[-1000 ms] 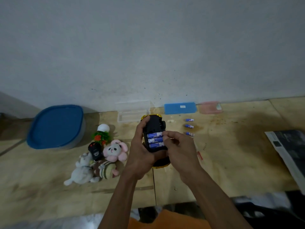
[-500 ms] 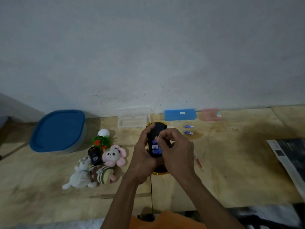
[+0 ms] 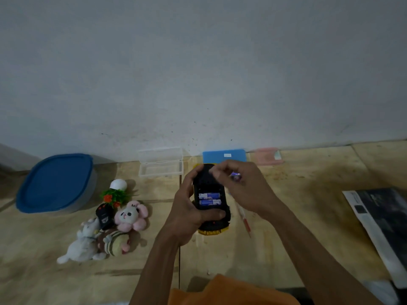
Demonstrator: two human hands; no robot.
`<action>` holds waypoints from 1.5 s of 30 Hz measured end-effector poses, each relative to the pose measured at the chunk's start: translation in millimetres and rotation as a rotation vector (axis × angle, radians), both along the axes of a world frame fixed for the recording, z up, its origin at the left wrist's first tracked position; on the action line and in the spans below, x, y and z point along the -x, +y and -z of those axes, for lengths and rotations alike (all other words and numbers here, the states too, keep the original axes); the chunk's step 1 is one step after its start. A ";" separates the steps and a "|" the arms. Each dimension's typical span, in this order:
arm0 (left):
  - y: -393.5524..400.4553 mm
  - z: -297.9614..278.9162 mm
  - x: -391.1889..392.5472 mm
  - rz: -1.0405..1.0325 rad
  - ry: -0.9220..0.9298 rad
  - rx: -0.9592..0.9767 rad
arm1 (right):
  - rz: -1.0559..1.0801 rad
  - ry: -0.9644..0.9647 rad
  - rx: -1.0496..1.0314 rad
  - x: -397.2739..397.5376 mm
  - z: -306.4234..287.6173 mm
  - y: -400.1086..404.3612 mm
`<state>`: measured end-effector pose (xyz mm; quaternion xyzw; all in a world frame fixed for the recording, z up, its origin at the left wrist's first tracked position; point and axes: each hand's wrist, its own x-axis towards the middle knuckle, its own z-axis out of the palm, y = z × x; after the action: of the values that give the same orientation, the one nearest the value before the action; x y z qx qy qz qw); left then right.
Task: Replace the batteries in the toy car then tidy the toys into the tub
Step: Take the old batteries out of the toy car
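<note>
My left hand (image 3: 187, 213) grips the yellow toy car (image 3: 210, 208) upside down, its black underside facing me. Two blue batteries (image 3: 209, 199) lie in the open compartment. My right hand (image 3: 244, 188) is raised beside the car's far end, fingertips pinched on one blue battery (image 3: 235, 176) lifted clear of the compartment. The tub (image 3: 57, 183), with its blue lid on, stands at the far left. Soft toys lie in a cluster left of the car: a pink bunny (image 3: 131, 215), a white plush (image 3: 82, 244), a striped plush (image 3: 115, 242) and a small black toy (image 3: 104, 215).
A clear plastic case (image 3: 160, 166) lies open by the wall, with a blue case (image 3: 223, 156) and a pink case (image 3: 267, 156) to its right. A small artificial plant (image 3: 115, 192) stands behind the toys. A red-tipped screwdriver (image 3: 243, 217) lies right of the car. Printed paper (image 3: 381, 223) sits far right.
Three batteries sat in the compartment a second ago. My right hand has pulled the top one out and lifted it to the right; two stay in the car.
</note>
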<state>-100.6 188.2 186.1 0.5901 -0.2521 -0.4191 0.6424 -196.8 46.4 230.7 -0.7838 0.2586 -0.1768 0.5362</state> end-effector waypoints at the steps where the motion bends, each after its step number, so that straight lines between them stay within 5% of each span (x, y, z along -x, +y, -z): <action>1: -2.6 -0.5 -0.7 0.009 -0.003 -0.005 | -0.135 0.052 0.194 0.6 1.4 -4.7; 4: -7.3 -1.2 -3.1 0.030 0.001 -0.007 | -0.407 0.240 0.556 -3.8 -0.9 -14.4; 10: -9.5 -5.3 -4.9 0.020 0.039 0.024 | -0.622 0.353 0.715 -17.5 -18.6 -25.2; 45: -0.3 5.7 -20.2 0.083 0.182 -0.015 | -0.869 0.302 0.441 -52.2 -10.8 -28.3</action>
<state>-80.3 187.9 180.4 0.5436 -0.2138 -0.4990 0.6401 -144.6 18.1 241.6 -0.9302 -0.0602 0.1273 0.3389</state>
